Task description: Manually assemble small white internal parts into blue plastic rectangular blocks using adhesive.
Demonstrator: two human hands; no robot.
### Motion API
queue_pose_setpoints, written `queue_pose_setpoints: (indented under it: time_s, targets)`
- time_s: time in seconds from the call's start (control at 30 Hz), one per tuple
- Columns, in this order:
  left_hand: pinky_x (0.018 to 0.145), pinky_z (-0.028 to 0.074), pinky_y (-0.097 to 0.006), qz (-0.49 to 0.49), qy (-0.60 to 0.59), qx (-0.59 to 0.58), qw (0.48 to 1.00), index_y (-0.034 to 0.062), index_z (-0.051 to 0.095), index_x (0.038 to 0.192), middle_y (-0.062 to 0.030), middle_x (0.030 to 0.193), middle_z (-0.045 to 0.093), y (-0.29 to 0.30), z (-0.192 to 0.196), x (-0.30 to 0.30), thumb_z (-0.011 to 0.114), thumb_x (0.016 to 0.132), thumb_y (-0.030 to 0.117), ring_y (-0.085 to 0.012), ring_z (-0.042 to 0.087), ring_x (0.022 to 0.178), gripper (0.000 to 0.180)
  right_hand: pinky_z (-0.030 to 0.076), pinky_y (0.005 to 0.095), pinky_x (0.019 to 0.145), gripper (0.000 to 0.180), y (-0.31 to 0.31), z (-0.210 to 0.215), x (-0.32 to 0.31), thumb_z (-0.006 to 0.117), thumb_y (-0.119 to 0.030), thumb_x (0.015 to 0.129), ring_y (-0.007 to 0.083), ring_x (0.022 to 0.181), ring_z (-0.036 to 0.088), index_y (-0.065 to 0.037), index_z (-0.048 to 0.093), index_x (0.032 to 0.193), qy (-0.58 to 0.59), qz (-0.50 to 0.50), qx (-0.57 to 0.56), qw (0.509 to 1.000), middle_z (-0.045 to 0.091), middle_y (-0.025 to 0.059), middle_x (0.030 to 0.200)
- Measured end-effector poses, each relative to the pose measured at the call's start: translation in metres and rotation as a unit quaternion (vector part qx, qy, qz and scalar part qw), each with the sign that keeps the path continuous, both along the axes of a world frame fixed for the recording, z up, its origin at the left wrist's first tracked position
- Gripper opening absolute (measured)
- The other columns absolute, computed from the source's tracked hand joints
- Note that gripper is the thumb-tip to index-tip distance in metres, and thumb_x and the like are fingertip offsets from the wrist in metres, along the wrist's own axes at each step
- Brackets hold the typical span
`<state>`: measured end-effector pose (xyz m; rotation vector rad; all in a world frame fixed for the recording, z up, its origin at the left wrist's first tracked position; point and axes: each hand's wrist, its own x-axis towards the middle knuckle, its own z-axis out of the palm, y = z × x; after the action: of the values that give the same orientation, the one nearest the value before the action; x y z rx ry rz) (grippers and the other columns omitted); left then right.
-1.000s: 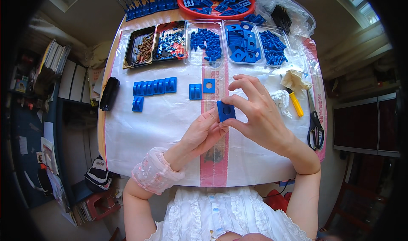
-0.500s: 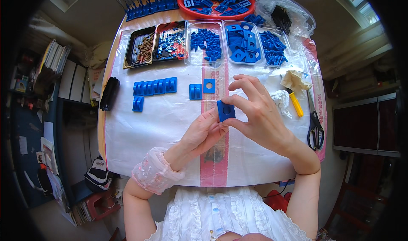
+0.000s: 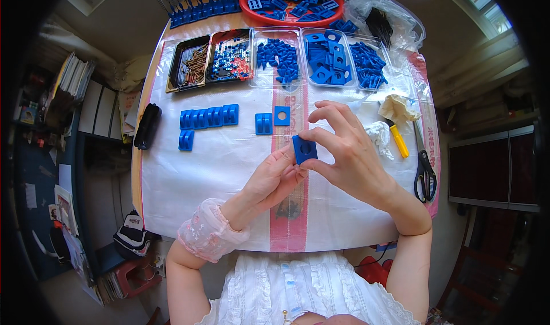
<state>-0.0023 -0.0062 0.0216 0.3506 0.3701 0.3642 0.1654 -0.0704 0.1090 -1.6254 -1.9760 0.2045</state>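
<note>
Nearest us, white blouse (image 3: 289,285) below the table edge; pink gathered cuff (image 3: 212,230) on the left forearm.

Over the white table cover (image 3: 189,193) we find both hands on one thing: a dark blue square piece (image 3: 299,156) with a round opening, held clear of the sheet. Left hand (image 3: 274,179) mostly closed, pinching its lower left side; some fingertips hidden from us. Right hand (image 3: 346,153) half open, thumb and forefinger at the piece's edges, other fingers arched free.

To the right we log scissors (image 3: 424,181), a yellow handle (image 3: 399,141) and crumpled white tissue (image 3: 378,138).

Just beyond the hands, a ribbed blue block (image 3: 263,124) beside a flat holed square (image 3: 281,122). Leftward, a lone block (image 3: 185,141) near a row of similar blocks (image 3: 209,117), then a black case (image 3: 148,126).

Farther, we count five trays of small parts (image 3: 277,58). Farthest, a red basin (image 3: 293,22) heaped with blue pieces.
</note>
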Motion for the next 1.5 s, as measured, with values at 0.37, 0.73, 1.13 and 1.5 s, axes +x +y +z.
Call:
queue_pose_setpoints:
  time_s: [0.37, 0.73, 1.13, 1.5]
  targets:
    - [0.080, 0.049, -0.022, 0.003, 0.000, 0.010, 1.000, 0.0065, 0.053, 0.125, -0.0017, 0.107, 0.061, 0.000, -0.003, 0.000, 0.050, 0.103, 0.027, -0.0069, 0.056, 0.090, 0.030, 0.044, 0.0419, 0.095, 0.036, 0.000, 0.000, -0.001, 0.078, -0.010, 0.066, 0.0298, 0.119, 0.048, -0.004, 0.067, 0.100, 0.001, 0.000, 0.004, 1.000, 0.054, 0.0103, 0.113]
    - [0.083, 0.048, -0.025, 0.013, -0.019, -0.012, 1.000, 0.0028, 0.049, 0.125, -0.0050, 0.112, 0.057, 0.001, -0.010, 0.000, 0.048, 0.104, 0.023, -0.0093, 0.055, 0.094, 0.029, 0.043, 0.0413, 0.096, 0.035, 0.002, -0.008, 0.000, 0.077, -0.010, 0.067, 0.0289, 0.118, 0.048, -0.003, 0.068, 0.100, -0.001, -0.004, 0.001, 1.000, 0.055, 0.0108, 0.111]
    - [0.075, 0.047, -0.024, 0.024, 0.019, -0.024, 0.999, 0.0044, 0.052, 0.123, -0.0043, 0.106, 0.060, 0.005, -0.018, 0.002, 0.049, 0.104, 0.023, -0.0094, 0.053, 0.087, 0.027, 0.043, 0.0409, 0.094, 0.034, 0.007, -0.020, 0.001, 0.077, -0.010, 0.066, 0.0289, 0.115, 0.049, -0.003, 0.067, 0.098, 0.015, 0.000, 0.009, 1.000, 0.055, 0.0103, 0.109]
    - [0.080, 0.050, -0.024, 0.027, -0.016, -0.029, 0.999, 0.0023, 0.048, 0.126, -0.0059, 0.111, 0.057, 0.005, -0.018, 0.001, 0.048, 0.104, 0.020, -0.0104, 0.056, 0.093, 0.028, 0.043, 0.0408, 0.095, 0.033, 0.007, -0.020, 0.001, 0.077, -0.010, 0.066, 0.0289, 0.114, 0.050, -0.003, 0.067, 0.097, 0.015, -0.002, 0.011, 1.000, 0.056, 0.0103, 0.108]
